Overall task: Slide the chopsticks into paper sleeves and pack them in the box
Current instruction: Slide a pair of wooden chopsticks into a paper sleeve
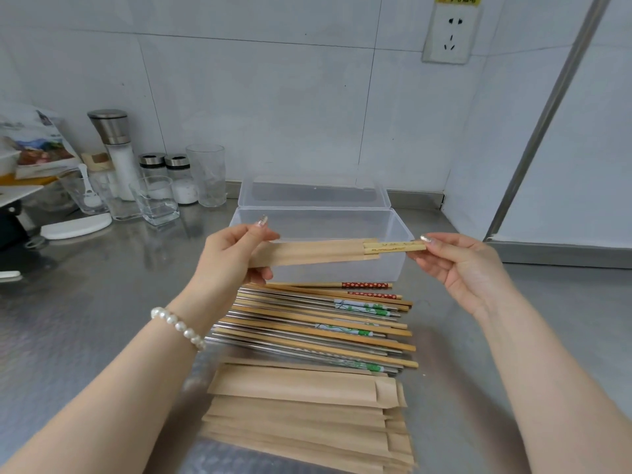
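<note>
My left hand (pixel 228 258) grips the closed end of a brown paper sleeve (pixel 318 253), held level above the counter. A pair of bamboo chopsticks (pixel 395 248) sticks out of the sleeve's right end, and my right hand (pixel 458 265) pinches their tips. Behind them stands a clear plastic box (pixel 390 227) with its hinged lid (pixel 314 191) tipped back. A loose pile of wooden and metal chopsticks (pixel 318 323) lies in front of the box. Nearer to me sits a stack of brown sleeves (pixel 301 415).
On the steel counter (pixel 102 302) at the back left stand a grinder (pixel 114 148), small shakers (pixel 179 177) and glasses (pixel 155 200). A white lid (pixel 77 227) lies flat beside them. A metal pole (pixel 543 118) runs along the right wall.
</note>
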Demonstrator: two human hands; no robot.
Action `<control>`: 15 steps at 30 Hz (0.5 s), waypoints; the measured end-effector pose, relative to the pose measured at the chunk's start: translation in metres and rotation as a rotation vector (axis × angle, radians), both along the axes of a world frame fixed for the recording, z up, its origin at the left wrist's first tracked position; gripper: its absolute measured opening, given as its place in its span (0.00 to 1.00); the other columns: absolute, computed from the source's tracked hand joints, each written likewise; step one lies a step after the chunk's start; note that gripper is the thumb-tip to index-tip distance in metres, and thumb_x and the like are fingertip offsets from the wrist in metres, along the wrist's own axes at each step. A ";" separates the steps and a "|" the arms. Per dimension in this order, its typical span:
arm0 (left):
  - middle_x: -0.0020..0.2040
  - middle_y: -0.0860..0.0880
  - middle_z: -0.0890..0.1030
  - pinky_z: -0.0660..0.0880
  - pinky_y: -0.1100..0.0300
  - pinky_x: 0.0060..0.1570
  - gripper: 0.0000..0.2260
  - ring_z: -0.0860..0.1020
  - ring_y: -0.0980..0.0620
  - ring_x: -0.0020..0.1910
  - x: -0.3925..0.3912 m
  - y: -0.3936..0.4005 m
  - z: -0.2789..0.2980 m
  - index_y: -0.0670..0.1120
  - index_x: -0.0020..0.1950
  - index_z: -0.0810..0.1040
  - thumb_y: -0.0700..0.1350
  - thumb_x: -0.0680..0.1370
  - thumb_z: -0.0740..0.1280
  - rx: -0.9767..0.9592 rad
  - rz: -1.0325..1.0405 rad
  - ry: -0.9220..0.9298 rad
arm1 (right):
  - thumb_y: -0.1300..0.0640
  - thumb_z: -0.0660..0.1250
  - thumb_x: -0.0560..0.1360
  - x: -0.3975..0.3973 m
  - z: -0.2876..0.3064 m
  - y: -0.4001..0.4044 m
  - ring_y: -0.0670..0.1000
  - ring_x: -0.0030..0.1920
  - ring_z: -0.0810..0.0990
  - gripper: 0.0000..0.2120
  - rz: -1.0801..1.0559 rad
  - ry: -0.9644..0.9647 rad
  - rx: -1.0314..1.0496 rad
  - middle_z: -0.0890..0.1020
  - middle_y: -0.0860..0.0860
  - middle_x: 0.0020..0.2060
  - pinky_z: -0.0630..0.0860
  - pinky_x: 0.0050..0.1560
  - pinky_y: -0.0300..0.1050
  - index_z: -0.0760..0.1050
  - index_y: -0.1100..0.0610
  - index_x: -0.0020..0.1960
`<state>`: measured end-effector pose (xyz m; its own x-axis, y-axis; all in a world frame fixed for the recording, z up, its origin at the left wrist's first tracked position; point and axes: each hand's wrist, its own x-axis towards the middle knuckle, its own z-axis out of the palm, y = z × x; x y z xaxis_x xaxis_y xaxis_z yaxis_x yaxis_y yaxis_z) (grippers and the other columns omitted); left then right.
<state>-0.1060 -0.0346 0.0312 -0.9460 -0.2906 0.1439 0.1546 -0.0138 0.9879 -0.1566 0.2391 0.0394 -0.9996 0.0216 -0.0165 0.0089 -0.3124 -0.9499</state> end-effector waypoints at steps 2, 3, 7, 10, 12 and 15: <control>0.35 0.45 0.77 0.71 0.63 0.23 0.11 0.73 0.52 0.22 -0.001 -0.002 -0.001 0.43 0.41 0.79 0.50 0.73 0.67 -0.010 0.019 0.029 | 0.69 0.64 0.73 0.000 -0.002 -0.001 0.54 0.36 0.85 0.03 0.017 -0.022 0.024 0.85 0.59 0.36 0.80 0.33 0.37 0.76 0.66 0.46; 0.35 0.45 0.77 0.71 0.63 0.23 0.10 0.73 0.52 0.22 -0.001 -0.003 -0.001 0.42 0.41 0.79 0.50 0.71 0.69 -0.021 0.025 0.040 | 0.68 0.64 0.74 0.000 -0.003 -0.003 0.54 0.36 0.85 0.04 0.023 -0.031 0.046 0.84 0.61 0.39 0.81 0.34 0.38 0.76 0.67 0.48; 0.33 0.45 0.77 0.71 0.65 0.24 0.07 0.73 0.54 0.22 -0.001 -0.005 -0.002 0.42 0.42 0.78 0.40 0.68 0.74 -0.084 0.069 0.058 | 0.65 0.64 0.75 0.000 -0.009 -0.016 0.55 0.37 0.85 0.07 0.010 -0.027 0.184 0.83 0.63 0.43 0.81 0.35 0.40 0.76 0.67 0.51; 0.32 0.44 0.77 0.72 0.66 0.24 0.07 0.73 0.55 0.21 -0.002 -0.007 -0.001 0.41 0.42 0.78 0.37 0.67 0.74 -0.110 0.107 0.074 | 0.62 0.62 0.77 0.003 -0.009 -0.024 0.55 0.38 0.85 0.07 0.007 -0.016 0.208 0.82 0.61 0.44 0.82 0.37 0.42 0.76 0.65 0.51; 0.31 0.45 0.76 0.71 0.66 0.24 0.07 0.72 0.55 0.21 -0.003 -0.009 -0.001 0.41 0.42 0.78 0.37 0.67 0.74 -0.106 0.121 0.091 | 0.62 0.63 0.77 0.004 -0.008 -0.026 0.55 0.39 0.85 0.08 0.004 0.003 0.231 0.83 0.60 0.44 0.82 0.38 0.42 0.76 0.65 0.53; 0.29 0.47 0.77 0.71 0.66 0.24 0.08 0.73 0.55 0.22 -0.003 -0.010 0.001 0.42 0.41 0.78 0.37 0.67 0.74 -0.135 0.094 0.108 | 0.67 0.63 0.75 0.006 -0.007 -0.024 0.54 0.38 0.85 0.07 -0.011 0.037 0.278 0.83 0.59 0.45 0.82 0.38 0.40 0.78 0.62 0.51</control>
